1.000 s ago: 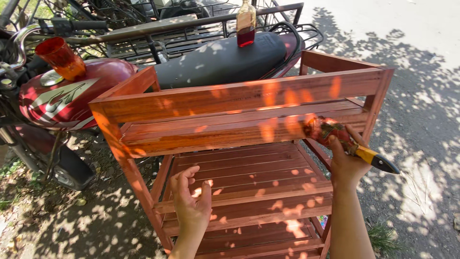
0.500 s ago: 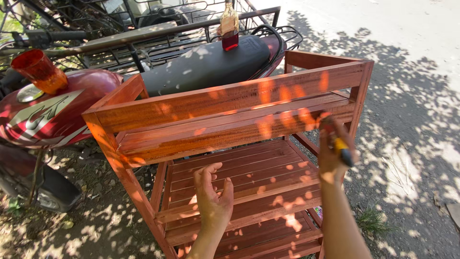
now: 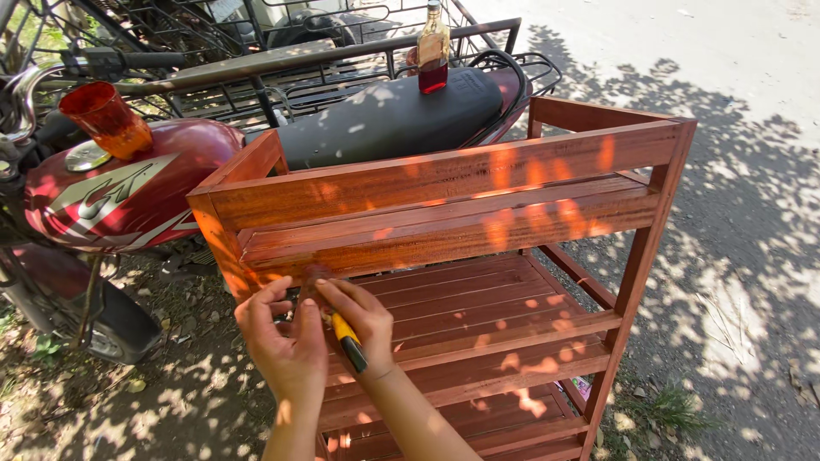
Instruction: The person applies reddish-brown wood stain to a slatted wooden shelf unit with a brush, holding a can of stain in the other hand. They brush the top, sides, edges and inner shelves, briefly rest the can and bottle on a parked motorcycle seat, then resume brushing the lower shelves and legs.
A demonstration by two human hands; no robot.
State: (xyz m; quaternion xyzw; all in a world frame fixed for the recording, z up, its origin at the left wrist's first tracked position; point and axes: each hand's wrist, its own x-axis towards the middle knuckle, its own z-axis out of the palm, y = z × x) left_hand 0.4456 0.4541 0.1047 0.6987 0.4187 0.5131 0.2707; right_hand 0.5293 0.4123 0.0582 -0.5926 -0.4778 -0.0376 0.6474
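Right hand: fingers clenched on brush, yellow-black handle, bristles at front left corner of rack, under top rail.
Left hand: fingers curled, touching brush head; grip – can't tell.
Rack: red-brown wood, slatted shelves.
Behind: motorbike, cup on tank, bottle on seat.

One wooden rack, one paintbrush, one bottle, one cup, one motorcycle.
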